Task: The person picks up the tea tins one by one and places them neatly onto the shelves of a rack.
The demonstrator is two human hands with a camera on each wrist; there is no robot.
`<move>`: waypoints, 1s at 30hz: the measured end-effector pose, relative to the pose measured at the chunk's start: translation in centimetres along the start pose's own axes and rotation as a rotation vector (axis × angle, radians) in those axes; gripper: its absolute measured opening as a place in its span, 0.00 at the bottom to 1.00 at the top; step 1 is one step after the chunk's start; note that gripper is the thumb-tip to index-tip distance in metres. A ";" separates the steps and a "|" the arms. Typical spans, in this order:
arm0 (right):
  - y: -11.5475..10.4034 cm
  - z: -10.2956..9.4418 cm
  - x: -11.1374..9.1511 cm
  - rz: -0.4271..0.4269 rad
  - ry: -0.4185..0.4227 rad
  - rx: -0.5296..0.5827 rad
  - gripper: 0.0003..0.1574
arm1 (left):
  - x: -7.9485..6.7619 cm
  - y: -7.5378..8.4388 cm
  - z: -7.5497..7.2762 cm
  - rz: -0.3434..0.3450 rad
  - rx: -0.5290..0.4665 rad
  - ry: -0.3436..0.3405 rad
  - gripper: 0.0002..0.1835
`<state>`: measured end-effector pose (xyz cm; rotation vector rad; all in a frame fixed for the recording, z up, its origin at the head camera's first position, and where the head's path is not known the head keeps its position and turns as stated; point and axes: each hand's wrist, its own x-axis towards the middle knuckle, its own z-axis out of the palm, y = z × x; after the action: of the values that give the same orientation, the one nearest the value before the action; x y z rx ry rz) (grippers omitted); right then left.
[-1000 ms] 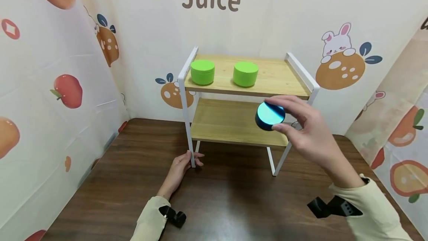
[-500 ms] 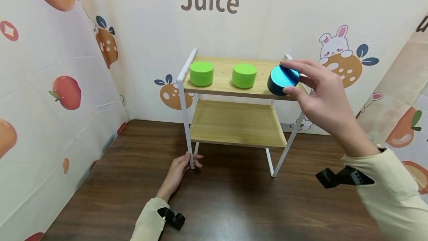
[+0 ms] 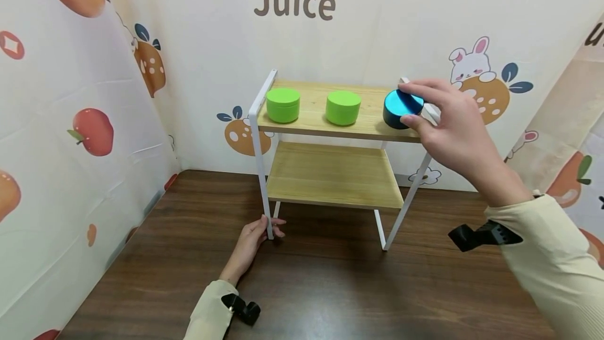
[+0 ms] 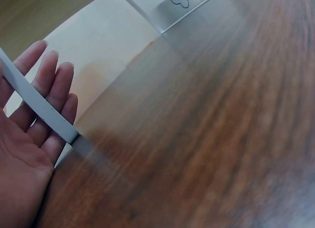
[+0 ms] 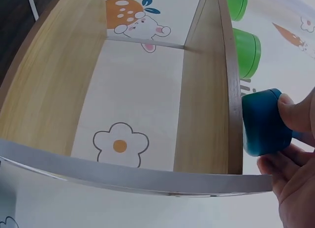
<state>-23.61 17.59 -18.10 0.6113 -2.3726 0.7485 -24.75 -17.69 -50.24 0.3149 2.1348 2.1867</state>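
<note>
In the head view my right hand (image 3: 455,125) pinches a round blue tin (image 3: 395,116) between thumb and fingers, at the right end of the rack's upper wooden shelf (image 3: 370,125). The right wrist view has the blue tin (image 5: 266,122) right against the shelf's surface. Two round green tins (image 3: 282,105) stand to its left, spaced apart on that shelf. Low at the rack's front left, my left hand (image 3: 250,240) holds the foot of the white metal leg (image 3: 261,167). The left wrist view shows its fingers (image 4: 61,85) behind the leg and the thumb mostly cut off.
The two-tier rack stands on a dark wooden table (image 3: 321,287), with only bare wood on its lower shelf (image 3: 335,172). White end rails (image 3: 266,91) rise at the upper shelf's sides. A printed cloth (image 3: 203,41) hangs close behind and at both sides.
My right hand has raised the blue tin from in front of the rack, moved it right, and lowered it onto the upper shelf. The left hand has stayed at the leg.
</note>
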 end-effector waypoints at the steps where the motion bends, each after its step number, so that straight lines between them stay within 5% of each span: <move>1: 0.1 0.0 0.0 0.005 -0.005 -0.007 0.31 | 0.0 0.0 0.0 -0.001 0.001 -0.001 0.35; 22: 1.3 -0.1 0.0 0.169 -0.124 0.028 0.30 | 0.2 0.1 0.2 0.018 0.014 0.007 0.37; 30: 2.2 0.6 -2.7 0.108 -0.066 0.041 0.48 | -0.1 0.2 0.1 0.043 -0.030 0.016 0.33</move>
<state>-23.15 19.54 -21.00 0.5362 -2.4726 0.8368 -24.64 -17.59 -50.02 0.3455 2.1206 2.2501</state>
